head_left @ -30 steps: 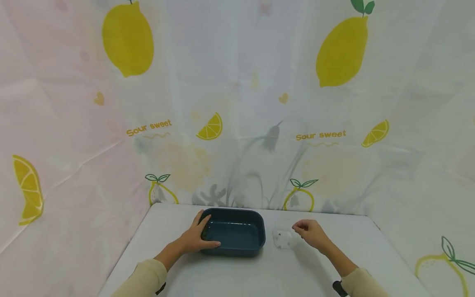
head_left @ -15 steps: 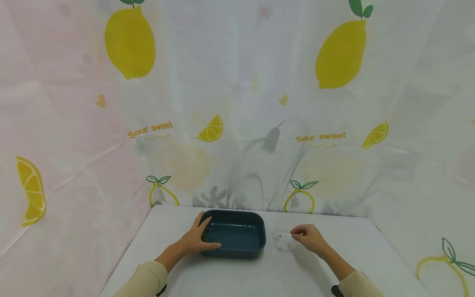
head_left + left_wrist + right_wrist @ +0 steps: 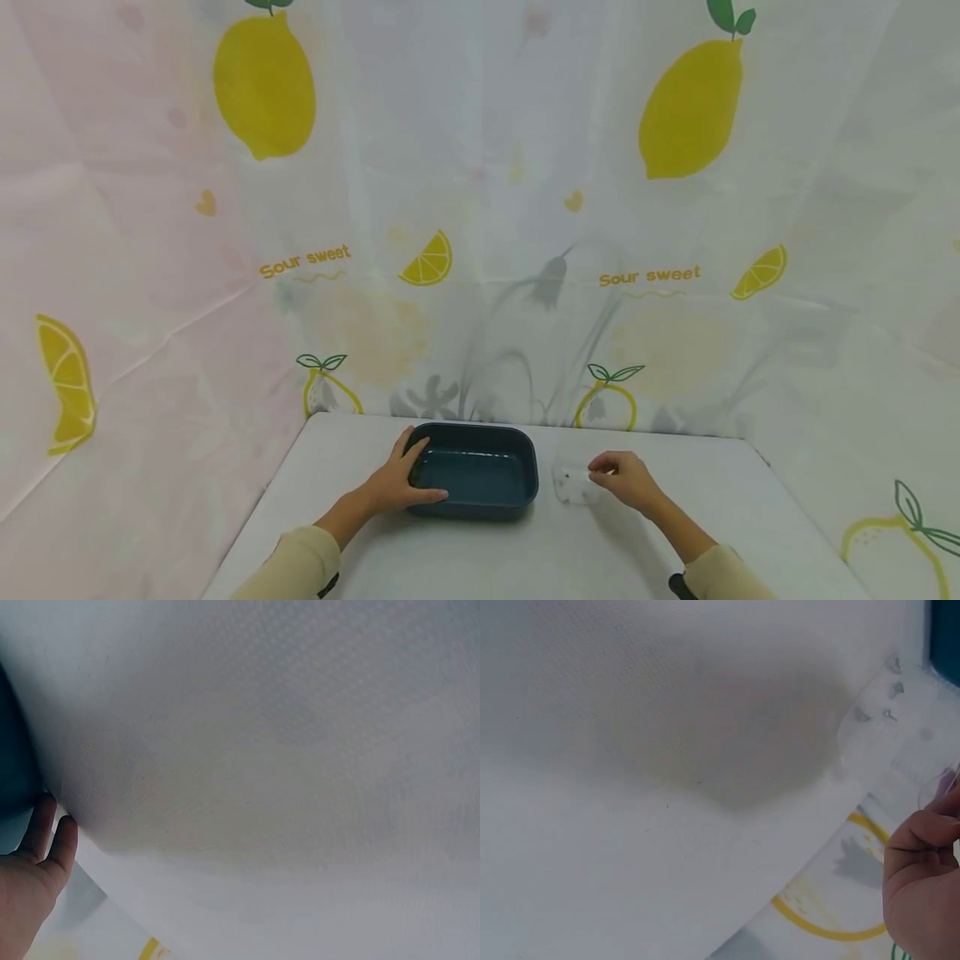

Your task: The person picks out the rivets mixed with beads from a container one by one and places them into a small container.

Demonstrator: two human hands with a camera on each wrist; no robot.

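A dark teal rectangular baking dish (image 3: 472,510) stands on the white table, left of centre. My left hand (image 3: 392,485) grips its left end, the thumb along the near rim and the fingers at the left and far rim. Right of the dish lies a small clear plastic box (image 3: 572,492) with several tiny pin-like pieces (image 3: 889,715) in it. My right hand (image 3: 624,481) is at the box's right side, thumb and fingertips pinched together. In the right wrist view a clear, curved plastic edge (image 3: 922,796) shows at these fingertips; the frame's border cuts off the rest.
The white table (image 3: 480,567) meets a fabric backdrop (image 3: 480,333) printed with lemons at its far edge and along the sides. The dish and the plastic box stand close together, with a narrow gap between them.
My right hand has come down a little and closer to the clear box, its fingertips still pinched. The left hand and the dish have stayed put.
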